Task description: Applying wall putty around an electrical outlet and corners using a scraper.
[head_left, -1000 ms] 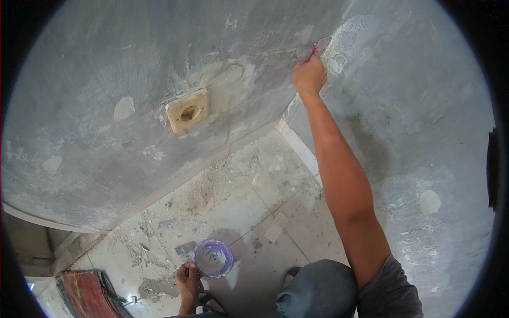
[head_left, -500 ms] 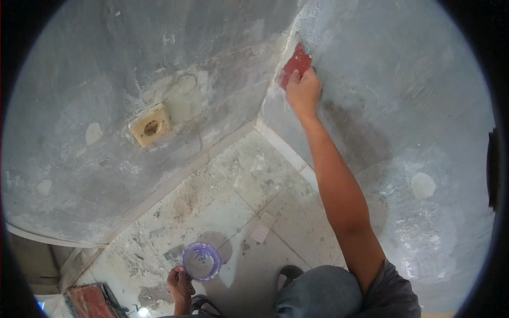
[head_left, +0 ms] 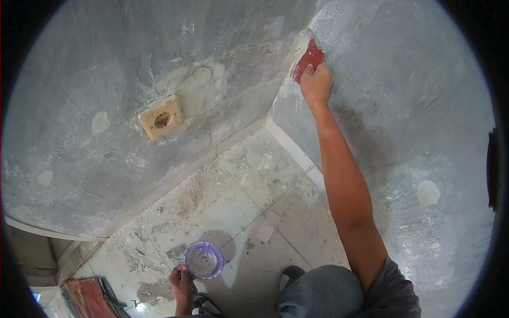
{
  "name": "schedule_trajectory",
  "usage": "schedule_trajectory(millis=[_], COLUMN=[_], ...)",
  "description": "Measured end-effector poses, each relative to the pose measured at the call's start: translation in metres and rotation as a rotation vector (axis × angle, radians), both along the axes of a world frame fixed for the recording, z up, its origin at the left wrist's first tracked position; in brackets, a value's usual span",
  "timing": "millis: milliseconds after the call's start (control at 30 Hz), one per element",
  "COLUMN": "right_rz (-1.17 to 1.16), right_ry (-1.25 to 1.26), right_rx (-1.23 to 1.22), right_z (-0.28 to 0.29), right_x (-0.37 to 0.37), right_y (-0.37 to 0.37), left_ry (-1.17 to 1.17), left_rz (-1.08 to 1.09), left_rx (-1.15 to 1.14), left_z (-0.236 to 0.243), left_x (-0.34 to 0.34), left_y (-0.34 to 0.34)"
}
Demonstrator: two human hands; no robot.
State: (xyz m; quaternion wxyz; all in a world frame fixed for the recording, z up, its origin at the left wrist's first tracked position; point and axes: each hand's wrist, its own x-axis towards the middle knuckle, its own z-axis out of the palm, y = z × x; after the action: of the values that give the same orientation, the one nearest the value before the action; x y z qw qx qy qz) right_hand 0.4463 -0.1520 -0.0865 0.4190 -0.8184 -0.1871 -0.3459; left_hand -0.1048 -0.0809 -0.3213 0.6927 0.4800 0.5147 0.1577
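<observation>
In my right hand [head_left: 317,85] is a flat red scraper [head_left: 309,61], pinched between thumb and fingers. Its edge lies against the wall corner [head_left: 295,55], where pale filler runs down the joint. The right arm is stretched far forward. Low and to the left, my left hand [head_left: 182,283] grips the rim of a small purple bowl [head_left: 203,260]. Greyish-white paste coats the bowl's inside and smears its rim. The fingers under the bowl are partly hidden.
A yellowed wall socket [head_left: 160,117] sits on the left grey wall. Plaster crumbs and a loose tile piece [head_left: 268,227] lie on the tiled floor [head_left: 249,265]. A reddish folded sack-like thing [head_left: 90,299] is at the lower left. My bent knee [head_left: 321,291] is near the bottom.
The view has shifted slightly, moving the walls and socket to the right in the picture. My right hand keeps the scraper at the corner; my left still holds the bowl.
</observation>
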Motion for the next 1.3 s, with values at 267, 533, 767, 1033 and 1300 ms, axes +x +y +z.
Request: schedule_trajectory(millis=[267, 533, 767, 1033, 1300], right_rz=[0.095, 0.127, 0.185, 0.296, 0.147], right_ry=[0.043, 0.059, 0.013, 0.094, 0.003], right_rx=[0.094, 0.116, 0.051, 0.330, 0.134], right_z=[-0.006, -0.009, -0.016, -0.025, -0.018], right_x=[0.004, 0.005, -0.019, -0.016, -0.004], right_y=[0.003, 0.006, 0.011, -0.029, -0.009], left_ry=[-0.032, -0.070, -0.099, -0.137, -0.096], left_rz=[-0.026, -0.024, -0.056, 0.033, 0.022], left_rx=[0.006, -0.017, 0.058, 0.047, 0.065], left_z=[-0.015, -0.001, -0.016, -0.021, -0.034], left_x=[-0.008, -0.005, -0.009, -0.013, -0.018], left_y=[0.005, 0.004, 0.003, 0.000, 0.003])
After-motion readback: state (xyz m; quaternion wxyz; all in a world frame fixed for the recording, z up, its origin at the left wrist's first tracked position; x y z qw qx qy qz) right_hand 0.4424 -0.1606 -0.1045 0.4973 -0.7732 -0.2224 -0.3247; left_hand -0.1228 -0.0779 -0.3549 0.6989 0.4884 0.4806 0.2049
